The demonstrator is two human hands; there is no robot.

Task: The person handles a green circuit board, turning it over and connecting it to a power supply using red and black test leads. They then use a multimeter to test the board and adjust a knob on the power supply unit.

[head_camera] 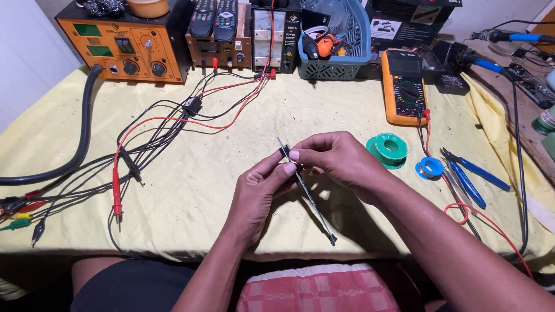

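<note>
Both hands meet over the middle of the yellow cloth point(231, 167) in the head view, and they're working one thing together. Left hand point(257, 193) comes up from below, thumb and forefinger pinched on a long thin strip point(309, 193), narrow and dark, with a small black piece near its upper end. Right hand point(335, 159) reaches in from the right, fingertips closed on that same upper end, just beside the left thumb, the two hands touching. That strip runs on a slant, upper end toward the back left, lower end hanging free toward the near edge of the table, held above the cloth rather than lying on it.

Off to the right, a green solder spool point(388, 148) sits just beyond the right hand, a smaller blue spool point(430, 168) next to it, and blue-handled pliers point(471, 176) further out. An orange multimeter point(403, 86) lies behind them, red lead trailing down. At the back, an orange bench unit point(124, 49), a power supply point(276, 37) with two dials, and a blue basket point(341, 55) of odds and ends. Left side, a tangle of black and red test leads point(150, 138) spreads across the cloth, well apart from the hands
</note>
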